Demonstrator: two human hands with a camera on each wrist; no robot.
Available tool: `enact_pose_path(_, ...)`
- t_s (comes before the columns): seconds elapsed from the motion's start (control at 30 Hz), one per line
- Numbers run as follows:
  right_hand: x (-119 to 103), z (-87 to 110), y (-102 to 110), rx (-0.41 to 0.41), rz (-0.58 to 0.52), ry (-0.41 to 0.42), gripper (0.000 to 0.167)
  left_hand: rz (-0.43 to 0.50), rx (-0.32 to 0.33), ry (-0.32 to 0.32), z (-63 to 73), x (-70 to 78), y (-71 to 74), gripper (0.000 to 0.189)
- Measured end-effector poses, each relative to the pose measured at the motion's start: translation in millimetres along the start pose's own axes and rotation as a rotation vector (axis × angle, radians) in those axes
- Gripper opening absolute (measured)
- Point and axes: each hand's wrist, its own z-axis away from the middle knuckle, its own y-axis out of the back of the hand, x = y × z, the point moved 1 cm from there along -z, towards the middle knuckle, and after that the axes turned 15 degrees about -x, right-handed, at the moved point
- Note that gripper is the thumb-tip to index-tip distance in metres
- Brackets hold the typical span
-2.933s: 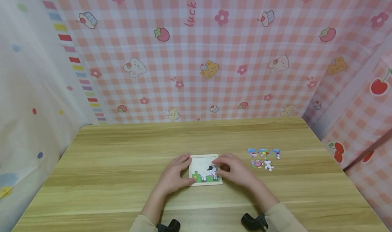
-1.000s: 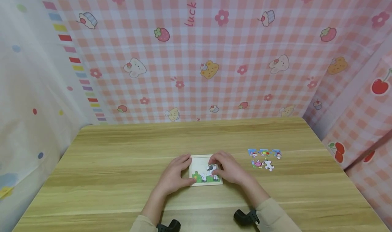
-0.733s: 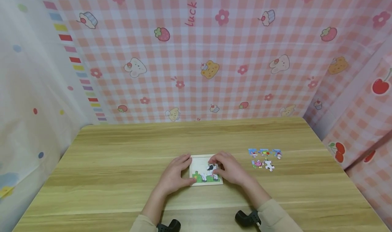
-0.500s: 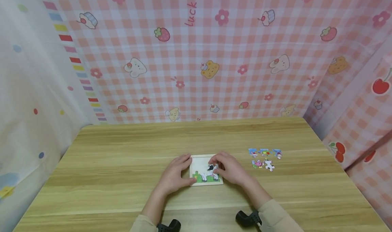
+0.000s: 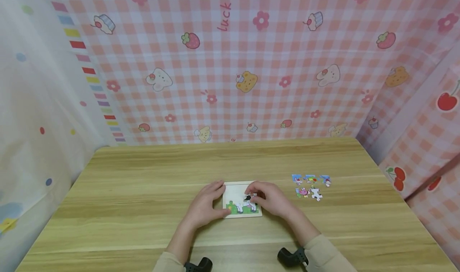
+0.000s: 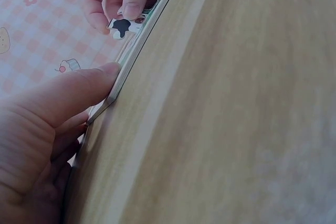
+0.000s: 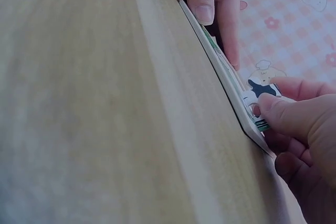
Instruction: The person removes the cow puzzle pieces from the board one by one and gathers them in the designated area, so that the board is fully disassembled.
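Observation:
A small wooden jigsaw tray (image 5: 235, 190) lies on the table; its lower part is filled with green-grass pieces showing white legs, the upper part bare. My left hand (image 5: 206, 203) grips the tray's left side, thumb at the near corner and fingers at the far one. Between thumb and fingers my right hand (image 5: 271, 199) pinches a white puzzle piece (image 7: 264, 88) with a black patch. That piece is tilted at the tray's right half, just above the filled row, and partly covered by the fingertips. In the left wrist view the thumb (image 6: 100, 80) presses the tray's edge.
To the right of the tray several loose puzzle pieces (image 5: 303, 192) lie on the wooden table (image 5: 161, 172), most coloured, one mostly white. Checked pink cloth (image 5: 230, 116) hangs behind the table. Black wrist mounts (image 5: 292, 257) sit on both wrists.
From the tray's right edge, the right hand has shifted left over it with the black-and-white puzzle piece, lately dipping slightly nearer. The left hand stays on the tray; loose pieces lie as before.

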Motion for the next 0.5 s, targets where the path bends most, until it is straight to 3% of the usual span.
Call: enact_pose_path(0.5, 1.7, 1.4, 0.0, 0.023, 0.003, 0.012, 0.016, 0.01, 0.003, 0.003, -0.4, -1.2, -1.0, 0.079)
